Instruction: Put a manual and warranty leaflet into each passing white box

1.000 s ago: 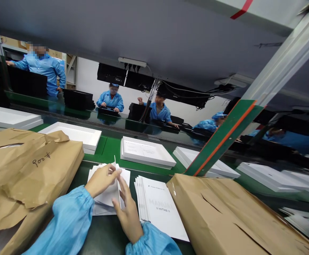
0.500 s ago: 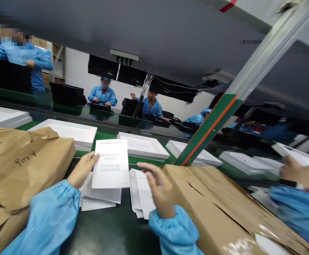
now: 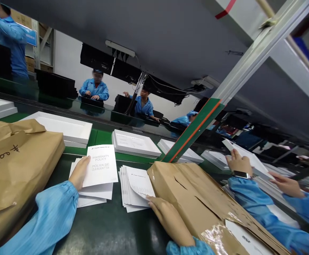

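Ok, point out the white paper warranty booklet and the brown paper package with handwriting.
White paper warranty booklet (image 3: 101, 173): head view, front cover.
Brown paper package with handwriting (image 3: 29, 166): head view, top face.

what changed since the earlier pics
The right hand has left the warranty booklet and moved right to the manual stack, bending up the top manual's corner. The left hand holds the booklet alone. The brown packages beside them stayed put.

Green bench (image 3: 98, 226) with paper stacks (image 3: 137, 189).
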{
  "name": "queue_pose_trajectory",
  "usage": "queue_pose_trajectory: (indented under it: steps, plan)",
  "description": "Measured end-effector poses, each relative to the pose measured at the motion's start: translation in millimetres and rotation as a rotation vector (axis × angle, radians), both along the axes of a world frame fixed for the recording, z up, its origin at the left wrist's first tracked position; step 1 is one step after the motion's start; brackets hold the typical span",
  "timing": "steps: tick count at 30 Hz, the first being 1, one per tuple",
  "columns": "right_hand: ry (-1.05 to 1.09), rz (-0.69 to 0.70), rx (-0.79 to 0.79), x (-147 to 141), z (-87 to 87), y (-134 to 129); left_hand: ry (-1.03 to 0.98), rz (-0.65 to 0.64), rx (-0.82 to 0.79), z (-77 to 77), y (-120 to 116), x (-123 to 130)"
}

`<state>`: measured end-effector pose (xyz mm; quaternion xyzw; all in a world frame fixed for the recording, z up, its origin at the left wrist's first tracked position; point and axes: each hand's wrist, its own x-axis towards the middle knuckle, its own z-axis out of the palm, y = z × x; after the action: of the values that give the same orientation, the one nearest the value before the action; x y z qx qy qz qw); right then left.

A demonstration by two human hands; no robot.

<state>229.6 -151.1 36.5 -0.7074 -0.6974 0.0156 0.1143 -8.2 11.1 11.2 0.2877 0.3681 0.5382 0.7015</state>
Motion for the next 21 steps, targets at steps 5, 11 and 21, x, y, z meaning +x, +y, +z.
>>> queue_pose_trajectory:
  steps: [5, 11, 21]
  plan:
    - [0.141, -0.08, 0.185, 1, 13.7, 13, -0.017, -0.008, 0.062, -3.8, -1, 2]
    - [0.334, -0.229, 0.721, -29, 35.0, 53, 0.027, 0.019, 0.183, -7.4, -1, 5]
    - [-0.077, 0.311, 0.559, -106, -20.6, 100, -0.016, -0.004, 0.348, -3.5, -4, 7]
